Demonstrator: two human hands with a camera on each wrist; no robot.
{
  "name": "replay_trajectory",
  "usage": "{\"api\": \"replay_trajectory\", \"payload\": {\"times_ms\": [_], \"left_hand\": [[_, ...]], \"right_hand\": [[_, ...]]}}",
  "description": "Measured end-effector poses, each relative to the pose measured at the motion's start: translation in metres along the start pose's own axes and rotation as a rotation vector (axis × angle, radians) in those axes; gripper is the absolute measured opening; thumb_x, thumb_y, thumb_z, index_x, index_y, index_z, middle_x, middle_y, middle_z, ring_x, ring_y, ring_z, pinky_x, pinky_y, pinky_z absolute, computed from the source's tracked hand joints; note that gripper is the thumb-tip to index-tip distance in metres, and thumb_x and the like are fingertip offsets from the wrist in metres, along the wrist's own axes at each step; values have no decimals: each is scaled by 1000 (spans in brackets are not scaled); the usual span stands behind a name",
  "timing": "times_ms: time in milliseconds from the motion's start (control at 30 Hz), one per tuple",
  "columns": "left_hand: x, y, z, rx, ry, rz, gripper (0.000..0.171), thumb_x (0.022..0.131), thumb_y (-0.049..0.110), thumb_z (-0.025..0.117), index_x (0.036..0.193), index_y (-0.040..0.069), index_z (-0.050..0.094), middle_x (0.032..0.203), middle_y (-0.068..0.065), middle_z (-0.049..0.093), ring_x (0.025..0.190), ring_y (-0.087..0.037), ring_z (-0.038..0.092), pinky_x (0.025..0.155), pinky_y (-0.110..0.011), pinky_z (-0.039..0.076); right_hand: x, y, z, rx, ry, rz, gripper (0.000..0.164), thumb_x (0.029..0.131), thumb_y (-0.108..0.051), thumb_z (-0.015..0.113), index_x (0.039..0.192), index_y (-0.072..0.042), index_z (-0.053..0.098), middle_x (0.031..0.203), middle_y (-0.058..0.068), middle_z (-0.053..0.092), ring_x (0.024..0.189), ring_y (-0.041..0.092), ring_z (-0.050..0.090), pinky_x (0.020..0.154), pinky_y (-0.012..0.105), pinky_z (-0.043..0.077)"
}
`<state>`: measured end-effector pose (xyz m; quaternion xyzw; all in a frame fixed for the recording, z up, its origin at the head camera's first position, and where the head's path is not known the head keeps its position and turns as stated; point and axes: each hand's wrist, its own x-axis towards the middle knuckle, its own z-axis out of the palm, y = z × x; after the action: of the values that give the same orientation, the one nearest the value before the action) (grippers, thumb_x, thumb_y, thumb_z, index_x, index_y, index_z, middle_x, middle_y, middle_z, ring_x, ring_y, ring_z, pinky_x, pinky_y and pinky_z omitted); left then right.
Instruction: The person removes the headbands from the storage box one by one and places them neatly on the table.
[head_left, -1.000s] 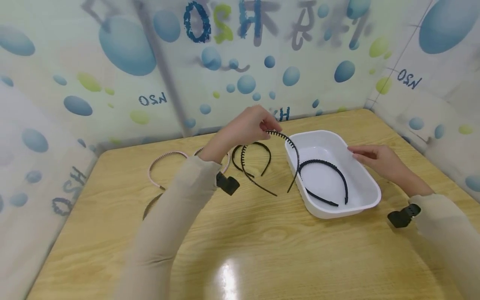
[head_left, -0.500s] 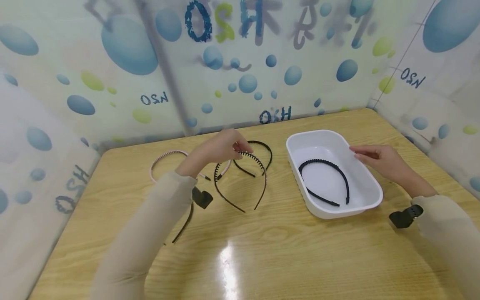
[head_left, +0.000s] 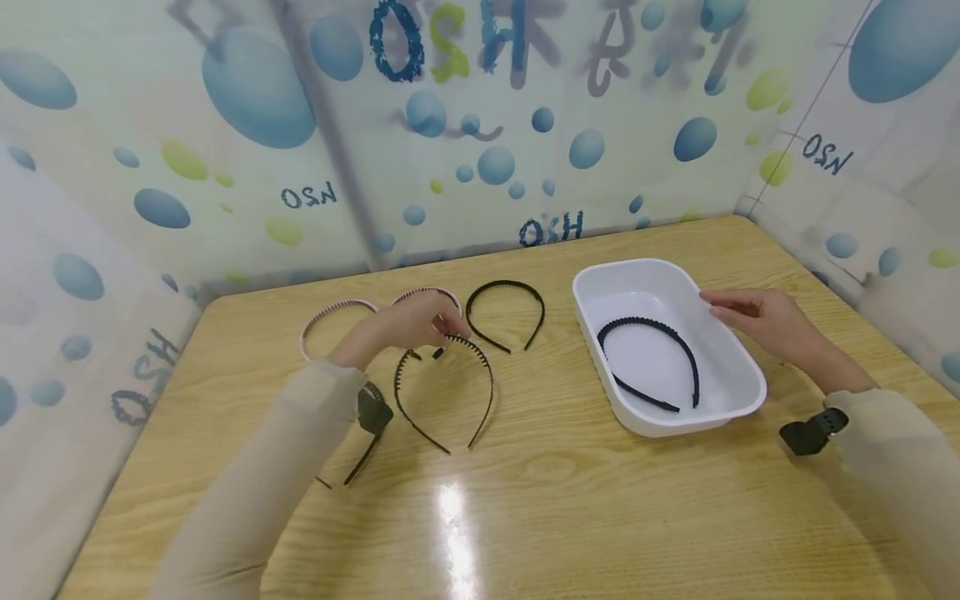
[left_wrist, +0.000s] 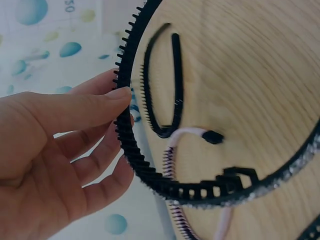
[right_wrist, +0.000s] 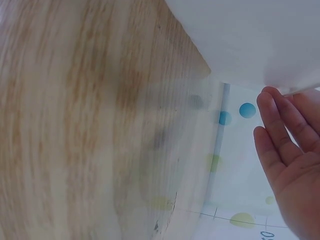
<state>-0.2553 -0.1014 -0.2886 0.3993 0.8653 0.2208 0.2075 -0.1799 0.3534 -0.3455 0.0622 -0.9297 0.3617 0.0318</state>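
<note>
My left hand (head_left: 427, 321) pinches a black toothed headband (head_left: 489, 375) at the top of its arch, its two ends pointing toward me. In the left wrist view the headband's outer edge glitters, and its comb teeth run along the inside and past the thumb. At the right, my right hand (head_left: 757, 321) holds the long side rim of a white plastic tray (head_left: 738, 408). In the right wrist view its fingers (right_wrist: 272, 112) lie against the tray's outer wall. Inside the tray lies another black headband (head_left: 678, 354).
Behind the left hand lie a black headband (head_left: 542, 308) and a pink one (head_left: 442, 292); another pink headband (head_left: 322, 312) is farther left. A dark headband (head_left: 363, 461) is partly covered by the left forearm. A patterned wall sheet (head_left: 480, 158) borders the wooden table (head_left: 570, 500).
My left hand has carried the toothed headband left and toward me, away from the tray's near side. The right hand and tray have stayed in place.
</note>
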Motion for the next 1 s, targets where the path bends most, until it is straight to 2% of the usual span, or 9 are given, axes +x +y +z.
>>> {"api": "replay_trajectory", "payload": {"times_ms": [200,400,667,833,1000], "left_hand": [[-3,-19,9,14,2,31,24,79,-11,64,100,-3,69,100,-11,66,91,-24,62,78,-30,50],[-2,-31,18,-53,-15,-12,28,76,-17,58,98,-3,69,99,-12,67,92,-24,62,79,-30,50],[-5,-37,25,-60,-17,-29,31,75,-19,55,98,-4,69,100,-13,67,94,-25,62,80,-33,50],[-7,-39,29,-65,-3,-42,30,75,-18,57,98,-4,69,100,-12,67,91,-24,62,78,-32,50],[-6,-39,31,-53,-1,-30,27,76,-15,60,97,-2,70,97,-11,68,89,-22,63,76,-30,51]], "right_hand": [[0,-1,-1,-11,-13,23,45,94,-28,53,126,3,52,125,25,51,85,-25,39,70,3,39],[0,-1,-1,10,-19,-22,42,94,-23,53,125,6,51,123,29,50,87,-22,40,70,3,40],[0,0,0,8,-8,-15,42,94,-21,53,125,6,52,123,28,50,87,-22,40,70,3,40],[0,0,0,21,-16,-42,41,94,-18,52,125,8,51,122,31,49,87,-23,39,69,3,40],[0,0,0,9,-9,2,42,94,-23,52,126,5,52,124,27,51,86,-23,41,69,4,41]]}}
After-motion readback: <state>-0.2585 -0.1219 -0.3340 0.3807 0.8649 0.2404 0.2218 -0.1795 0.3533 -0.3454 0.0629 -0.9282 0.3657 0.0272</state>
